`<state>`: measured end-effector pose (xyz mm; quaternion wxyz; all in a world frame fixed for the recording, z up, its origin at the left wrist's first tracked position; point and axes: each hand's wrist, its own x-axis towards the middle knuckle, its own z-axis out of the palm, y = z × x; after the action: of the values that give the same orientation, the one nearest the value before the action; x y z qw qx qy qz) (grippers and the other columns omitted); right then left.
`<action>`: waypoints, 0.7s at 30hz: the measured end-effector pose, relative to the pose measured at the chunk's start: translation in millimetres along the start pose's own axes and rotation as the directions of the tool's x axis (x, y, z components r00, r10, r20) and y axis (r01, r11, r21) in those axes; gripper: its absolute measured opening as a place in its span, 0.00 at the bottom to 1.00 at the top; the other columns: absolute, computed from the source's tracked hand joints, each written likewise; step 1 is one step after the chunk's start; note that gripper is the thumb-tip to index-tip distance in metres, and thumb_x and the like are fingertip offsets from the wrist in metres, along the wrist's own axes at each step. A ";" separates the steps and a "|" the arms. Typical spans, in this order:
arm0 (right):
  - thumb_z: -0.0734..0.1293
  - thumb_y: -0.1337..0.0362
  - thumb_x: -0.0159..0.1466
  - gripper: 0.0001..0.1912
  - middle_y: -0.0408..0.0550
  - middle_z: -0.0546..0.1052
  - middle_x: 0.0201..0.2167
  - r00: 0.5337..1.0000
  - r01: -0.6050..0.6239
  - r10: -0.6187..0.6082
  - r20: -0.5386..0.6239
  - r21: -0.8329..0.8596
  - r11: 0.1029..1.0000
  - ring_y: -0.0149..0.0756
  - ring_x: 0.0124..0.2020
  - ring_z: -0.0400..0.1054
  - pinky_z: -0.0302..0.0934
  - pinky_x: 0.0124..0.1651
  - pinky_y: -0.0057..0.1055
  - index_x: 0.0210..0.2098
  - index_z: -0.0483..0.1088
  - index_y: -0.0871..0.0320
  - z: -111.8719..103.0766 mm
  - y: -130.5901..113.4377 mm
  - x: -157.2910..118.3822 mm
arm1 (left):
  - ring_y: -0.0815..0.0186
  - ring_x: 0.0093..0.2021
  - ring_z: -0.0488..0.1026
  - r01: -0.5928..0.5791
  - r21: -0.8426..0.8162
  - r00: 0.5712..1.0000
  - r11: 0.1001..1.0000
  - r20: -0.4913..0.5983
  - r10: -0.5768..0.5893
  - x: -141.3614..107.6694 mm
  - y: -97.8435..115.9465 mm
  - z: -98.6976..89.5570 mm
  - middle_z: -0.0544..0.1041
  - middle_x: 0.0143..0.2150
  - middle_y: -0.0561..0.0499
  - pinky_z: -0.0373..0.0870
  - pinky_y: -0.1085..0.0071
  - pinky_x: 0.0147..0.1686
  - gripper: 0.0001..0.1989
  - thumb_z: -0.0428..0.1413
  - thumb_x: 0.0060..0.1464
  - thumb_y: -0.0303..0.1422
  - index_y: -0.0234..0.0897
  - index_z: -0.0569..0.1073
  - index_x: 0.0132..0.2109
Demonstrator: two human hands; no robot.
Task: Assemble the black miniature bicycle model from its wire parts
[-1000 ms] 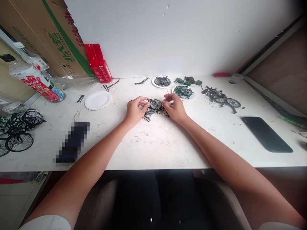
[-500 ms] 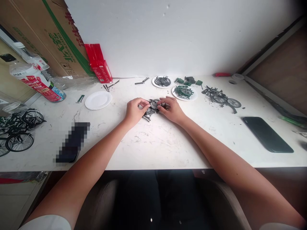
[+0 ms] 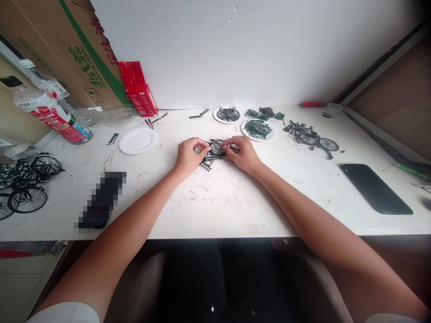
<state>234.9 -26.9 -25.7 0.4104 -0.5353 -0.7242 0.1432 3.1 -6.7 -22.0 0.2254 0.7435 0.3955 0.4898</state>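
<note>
- Both hands over the middle of the desk (image 3: 222,202), meeting at one black wheel (image 3: 217,147).
- Left hand (image 3: 190,154): thumb and fingers pinching at the wheel's left edge.
- Right hand (image 3: 242,153): thumb and fingertips drawn together at the wheel's right side; can't tell if I'm gripping it or only touching.
- Wheel sits between my hands, spokes showing, with dark bits (image 3: 206,166) close around and under it; can't tell if it rests on the desk.
- Beyond my hands: small white plate (image 3: 216,119) of black wheels; right of it, a second plate (image 3: 274,133) heaped with green parts, more green pieces (image 3: 252,113) behind.
- Off to my right: loose black pile (image 3: 310,137), wheels included; dark slab (image 3: 375,188) nearer the desk edge.
- Off to my left: bare white plate (image 3: 138,141), one green part (image 3: 113,138) beside it; dark pixelated item (image 3: 103,202) nearer me.
- Far left: bikes (image 3: 26,172), partly out of view; bottle (image 3: 54,117) behind them.
- Back: red box (image 3: 143,98), lid up, beside a carton (image 3: 77,49).
</note>
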 end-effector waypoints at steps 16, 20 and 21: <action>0.72 0.61 0.65 0.07 0.49 0.80 0.44 0.987 0.090 -0.075 -0.139 0.109 0.990 0.48 0.48 0.71 0.69 0.48 0.46 0.42 0.72 0.51 -5.1 -7.7 -1.9 | 0.64 0.37 0.80 0.007 0.001 1.000 1.000 0.013 -0.007 0.3 0.3 -0.3 0.85 0.37 0.49 0.78 0.65 0.44 0.03 0.66 0.57 0.32 0.39 0.82 0.38; 0.73 0.60 0.65 0.12 0.49 0.80 0.44 0.990 0.100 -0.085 -0.112 0.134 0.986 0.46 0.47 0.73 0.69 0.49 0.46 0.47 0.72 0.51 -4.1 -5.8 -2.0 | 0.64 0.37 0.79 0.002 -0.001 1.000 1.000 0.005 -0.002 0.4 -0.7 0.3 0.84 0.37 0.49 0.78 0.65 0.43 0.03 0.66 0.57 0.32 0.39 0.82 0.39; 0.73 0.60 0.65 0.12 0.48 0.80 0.43 0.991 0.101 -0.086 -0.107 0.139 0.985 0.46 0.47 0.74 0.69 0.49 0.46 0.47 0.72 0.51 -3.8 -5.5 -1.9 | 0.64 0.37 0.79 0.002 -0.007 1.000 1.000 0.003 -0.002 0.5 -1.1 0.6 0.84 0.37 0.49 0.78 0.65 0.43 0.03 0.66 0.57 0.32 0.39 0.81 0.39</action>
<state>234.3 -31.7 -20.6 0.4903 -0.4762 -0.7147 0.1485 3.4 -5.6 -22.7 0.2291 0.7431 0.3941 0.4899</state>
